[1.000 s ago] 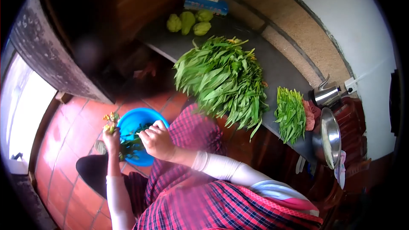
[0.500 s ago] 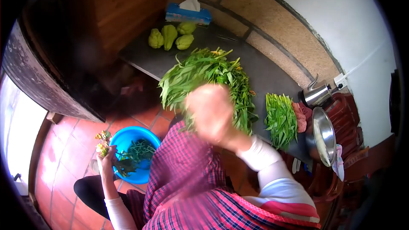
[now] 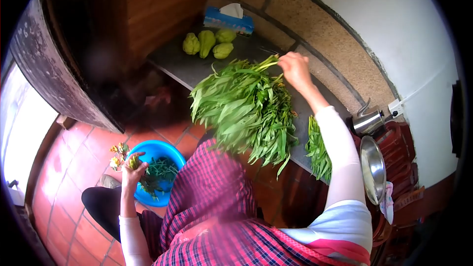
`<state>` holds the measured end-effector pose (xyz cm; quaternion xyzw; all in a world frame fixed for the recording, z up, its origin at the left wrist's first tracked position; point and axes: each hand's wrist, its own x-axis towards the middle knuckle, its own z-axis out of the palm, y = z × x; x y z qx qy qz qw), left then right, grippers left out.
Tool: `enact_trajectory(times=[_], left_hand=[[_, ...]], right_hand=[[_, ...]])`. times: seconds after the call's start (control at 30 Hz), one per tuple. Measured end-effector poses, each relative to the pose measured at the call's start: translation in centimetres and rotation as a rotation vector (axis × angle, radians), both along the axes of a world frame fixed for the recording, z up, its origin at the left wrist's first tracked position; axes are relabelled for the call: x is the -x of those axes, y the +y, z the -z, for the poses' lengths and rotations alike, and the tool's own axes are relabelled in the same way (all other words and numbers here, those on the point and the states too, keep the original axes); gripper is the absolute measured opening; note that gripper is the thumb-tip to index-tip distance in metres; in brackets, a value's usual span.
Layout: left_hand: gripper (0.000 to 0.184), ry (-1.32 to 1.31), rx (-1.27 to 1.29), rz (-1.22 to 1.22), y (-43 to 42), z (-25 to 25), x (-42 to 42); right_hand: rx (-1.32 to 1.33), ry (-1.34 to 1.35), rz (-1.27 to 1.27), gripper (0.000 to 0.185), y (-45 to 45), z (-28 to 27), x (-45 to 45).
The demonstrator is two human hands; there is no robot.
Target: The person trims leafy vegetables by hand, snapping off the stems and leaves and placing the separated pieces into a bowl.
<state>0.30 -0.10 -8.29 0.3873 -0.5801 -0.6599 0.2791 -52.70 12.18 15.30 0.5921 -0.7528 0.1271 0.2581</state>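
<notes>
My right hand [image 3: 295,71] is closed on the pale stem ends of leafy greens that look like water spinach [image 3: 241,103], at the far side of a large heap on the dark counter. The leaves fan towards me over the counter's near edge. How many stems it grips I cannot tell. Low on the left, my left hand [image 3: 132,173] is closed around a small bunch of greens [image 3: 149,185]. Yellowed, wilted ends stick out on its left side, while its leaves hang over the blue basin [image 3: 147,149], which holds cut green pieces [image 3: 162,168].
Several chayotes [image 3: 207,43] and a blue tissue box [image 3: 228,21] stand at the counter's back left. To the right are a second pile of greens [image 3: 319,152], partly behind my forearm, a metal kettle [image 3: 368,122] and a steel bowl [image 3: 373,167]. Red tiles [image 3: 74,167] cover the floor.
My right hand has moved from in front of the heap to its far side and now grips stems there. The left hand still holds its bunch, turned slightly over the basin.
</notes>
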Motion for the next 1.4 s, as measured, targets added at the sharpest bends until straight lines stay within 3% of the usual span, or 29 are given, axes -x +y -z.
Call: enact_trajectory(times=[0.07,0.1,0.2,0.23,0.27,0.37,0.43,0.5,0.53,0.6,0.67,0.73,0.9,1.03,1.13,1.23,1.33,1.4], left_hand=[[0.040,0.037,0.030,-0.033,0.7,-0.9,0.7],[0.041,0.047,-0.015,-0.088,0.8,-0.7,1.0],[0.033,0.028,-0.098,-0.082,0.8,-0.4,1.2],[0.017,-0.008,-0.077,-0.087,0.9,-0.3,1.2],[0.013,-0.004,-0.055,-0.066,1.0,-0.4,1.0],[0.017,0.075,0.020,-0.038,1.2,-0.9,0.7],[0.018,0.033,0.221,-0.046,0.9,-1.2,0.6],[0.019,0.039,0.349,-0.049,0.8,-3.4,0.7],[0.019,-0.015,0.227,-0.043,1.1,-5.1,0.1],[0.015,0.027,0.263,-0.027,1.0,-7.8,-0.4],[0.010,-0.097,0.447,-0.063,1.6,-12.6,-0.3],[0.010,-0.020,0.756,0.034,1.0,-16.0,-0.2],[0.011,0.027,0.669,0.206,0.9,-19.3,2.2],[0.017,0.049,0.580,0.303,0.8,-16.4,4.3],[0.023,-0.179,0.468,0.310,1.5,-15.0,4.7],[0.016,-0.164,0.289,0.329,1.4,-13.7,4.3],[0.010,-0.189,0.121,0.383,0.6,-12.8,3.5],[0.015,-0.265,0.067,0.397,0.2,-11.3,2.9]], right_hand=[[0.189,-0.012,-0.077,0.005,1.9,-3.5,-1.9],[0.260,0.129,-0.140,0.008,2.8,-5.6,-3.6],[0.469,-0.069,-0.142,0.006,5.2,-9.1,-5.5],[0.458,-0.050,-0.145,0.007,5.7,-9.3,-5.8],[0.449,-0.032,-0.148,0.008,6.1,-9.4,-6.0],[0.427,-0.115,-0.208,0.007,6.7,-9.4,-6.3],[0.468,-0.143,-0.237,0.005,6.7,-10.9,-7.4],[0.452,-0.136,-0.286,0.004,6.7,-12.2,-10.1],[0.415,-0.154,-0.291,0.004,6.7,-12.0,-11.1],[0.335,-0.204,-0.315,0.004,6.1,-10.8,-13.2],[0.210,-0.223,-0.352,0.003,5.3,-9.1,-14.9],[0.116,-0.350,-0.406,0.003,4.2,-7.3,-17.4],[-0.038,-0.447,-0.577,0.004,1.2,-1.8,-20.8],[-0.188,-0.541,-0.647,0.002,-0.3,1.8,-23.1],[-0.234,-0.599,-0.645,0.004,-1.0,3.8,-24.4],[-0.334,-0.604,-0.611,0.006,-1.7,5.4,-25.0],[-0.342,-0.327,-0.600,0.007,-2.3,6.1,-26.7],[-0.238,-0.298,-0.666,0.007,-3.0,7.1,-28.3]])
